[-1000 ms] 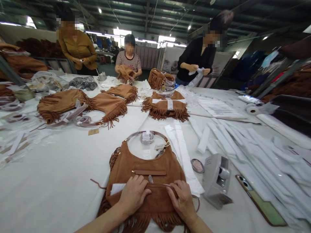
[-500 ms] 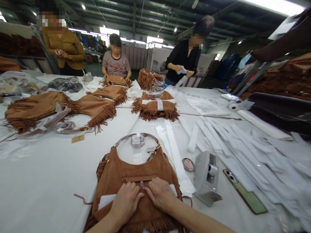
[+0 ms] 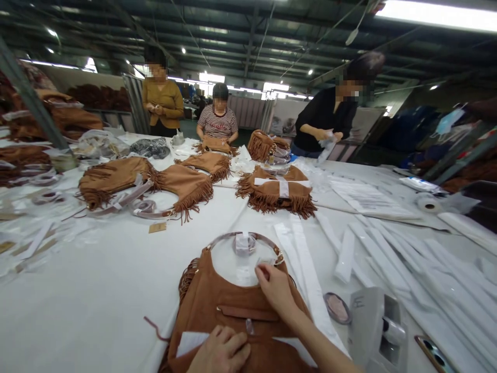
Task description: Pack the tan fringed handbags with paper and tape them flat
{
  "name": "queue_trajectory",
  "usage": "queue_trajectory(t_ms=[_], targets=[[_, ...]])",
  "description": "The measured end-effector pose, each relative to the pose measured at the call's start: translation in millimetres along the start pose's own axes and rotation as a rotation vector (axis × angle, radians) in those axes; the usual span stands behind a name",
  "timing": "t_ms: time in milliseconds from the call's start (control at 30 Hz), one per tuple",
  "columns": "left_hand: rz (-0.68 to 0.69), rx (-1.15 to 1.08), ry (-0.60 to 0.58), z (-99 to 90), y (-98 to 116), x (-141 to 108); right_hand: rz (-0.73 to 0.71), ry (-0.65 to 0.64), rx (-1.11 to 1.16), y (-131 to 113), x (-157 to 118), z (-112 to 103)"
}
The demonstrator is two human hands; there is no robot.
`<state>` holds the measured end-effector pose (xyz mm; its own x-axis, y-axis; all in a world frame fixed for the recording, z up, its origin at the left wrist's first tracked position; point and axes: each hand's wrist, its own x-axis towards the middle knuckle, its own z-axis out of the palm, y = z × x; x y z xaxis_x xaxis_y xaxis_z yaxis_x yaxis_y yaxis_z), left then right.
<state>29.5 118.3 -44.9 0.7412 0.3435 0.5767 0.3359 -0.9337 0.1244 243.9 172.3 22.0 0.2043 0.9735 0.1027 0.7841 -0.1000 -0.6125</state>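
Note:
A brown suede bag [image 3: 209, 290] with fringes lies in front of me, its handle looping away from me. My left hand [image 3: 223, 349] rests on the lower part of the bag, fingers bent against the suede beside a white strip [image 3: 190, 342]. Up at the right end of the bag's opening, my right hand [image 3: 274, 287] has thumb and forefinger pinched together by the handle's base, at a small clear tag or wrapping [image 3: 266, 261]. A wrapped strap coil [image 3: 244, 243] sits inside the handle loop.
A tape dispenser [image 3: 376, 329], a round pink-centred item [image 3: 337, 308], a phone [image 3: 433, 352] and white strips [image 3: 392, 259] lie to the right. More fringed bags [image 3: 277, 191] lie further back. Three people stand or sit across the table [image 3: 128, 269].
My right hand has left the middle of the bag and moved up to the handle's right end. My left hand stays on the lower bag. The view has turned left.

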Motion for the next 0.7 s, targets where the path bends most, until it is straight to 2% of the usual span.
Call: queue_trajectory(t_ms=[100,200,333,400,567,700], targets=[[0.01,0.047,0.071,5.5,-1,1,0.122,0.0,0.005,-5,71,9],[-0.019,0.077,0.089,7.2,-2,3,0.195,-0.043,0.013,-1,110,25],[-0.012,0.03,0.171,3.9,-3,8,0.229,-0.076,0.073,3,119,39],[-0.023,0.0,0.173,1.0,-3,9,0.251,-0.085,0.131,3,118,41],[-0.039,-0.065,0.009,-7.4,-4,6,0.315,-0.078,0.326,0,124,43],[-0.072,-0.118,-0.135,-11.9,-3,2,0.291,-0.028,0.435,-7,137,37]])
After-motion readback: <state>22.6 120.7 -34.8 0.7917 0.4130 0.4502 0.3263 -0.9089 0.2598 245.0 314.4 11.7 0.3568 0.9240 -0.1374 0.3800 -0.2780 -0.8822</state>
